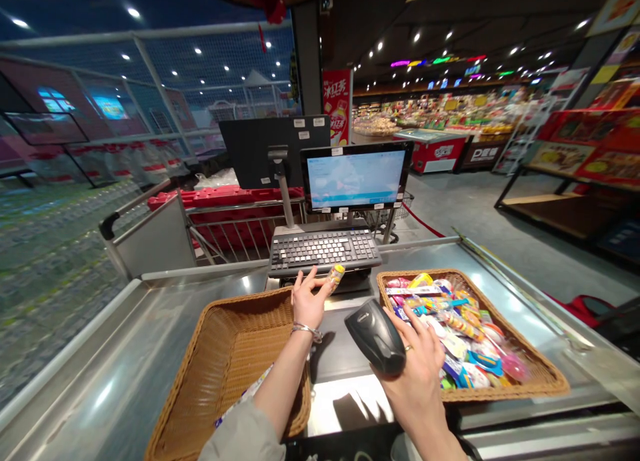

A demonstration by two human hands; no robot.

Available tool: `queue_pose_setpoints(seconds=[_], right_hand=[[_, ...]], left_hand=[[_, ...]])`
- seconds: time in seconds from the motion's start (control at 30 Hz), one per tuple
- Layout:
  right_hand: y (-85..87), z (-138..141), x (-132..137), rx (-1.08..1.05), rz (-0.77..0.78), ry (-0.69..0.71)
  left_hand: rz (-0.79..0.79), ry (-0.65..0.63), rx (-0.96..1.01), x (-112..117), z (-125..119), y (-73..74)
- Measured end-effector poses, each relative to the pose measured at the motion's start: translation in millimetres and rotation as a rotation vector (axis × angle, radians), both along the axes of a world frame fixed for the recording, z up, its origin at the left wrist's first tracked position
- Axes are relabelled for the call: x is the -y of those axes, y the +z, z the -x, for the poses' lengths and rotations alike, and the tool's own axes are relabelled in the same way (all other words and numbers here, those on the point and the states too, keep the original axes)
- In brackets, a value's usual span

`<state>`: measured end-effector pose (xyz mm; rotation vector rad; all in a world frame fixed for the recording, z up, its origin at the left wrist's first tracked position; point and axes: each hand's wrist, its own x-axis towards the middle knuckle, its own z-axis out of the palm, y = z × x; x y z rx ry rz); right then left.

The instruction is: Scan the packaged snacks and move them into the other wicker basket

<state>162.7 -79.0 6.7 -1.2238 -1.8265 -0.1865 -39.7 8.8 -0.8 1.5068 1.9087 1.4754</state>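
My left hand point(309, 305) pinches a small candy tube with a yellow cap point(337, 273) between thumb and fingers, just in front of the keyboard. In my right hand point(417, 361) is a black handheld barcode scanner point(375, 336); its head points up and to the left, and its handle is hidden. Some fingers of that hand are stretched out over the edge of the right wicker basket point(520, 397), which is full of colourful wrapped sweets point(465, 334). Under my left forearm stands another wicker basket point(200, 354), mostly bare inside, with a packet point(250, 389) partly covered by my arm.
Behind the hands sit a black keyboard point(325, 249) and a lit monitor point(357, 175), with a second screen point(273, 155) turned away. The metal counter point(107, 354) runs left and right. Beyond it are a cart point(235, 227) and a shelf of red boxes point(590, 141).
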Motion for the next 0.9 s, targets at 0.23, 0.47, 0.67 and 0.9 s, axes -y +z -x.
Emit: queue_pose_setpoints(seconds=[0.23,0.47,0.67,0.9], right_hand=[[1.3,-8.2,2.8,-0.024,-0.01,-0.039],[1.6,-23.5,6.1,-0.058,-0.011,-0.116],[1.9,-40.4,7.8,-0.068,-0.033,-0.172],[5.4,-57.6,9.1,-0.106,-0.056,-0.292]], left_hand=[[0.039,0.0,-0.078,2.5,-14.0,13.8],[0.064,-0.036,-0.244,8.1,-38.1,28.5],[-0.004,-0.08,-0.368,6.0,-56.4,29.7],[-0.14,-0.15,-0.562,-1.2,-74.6,24.2]])
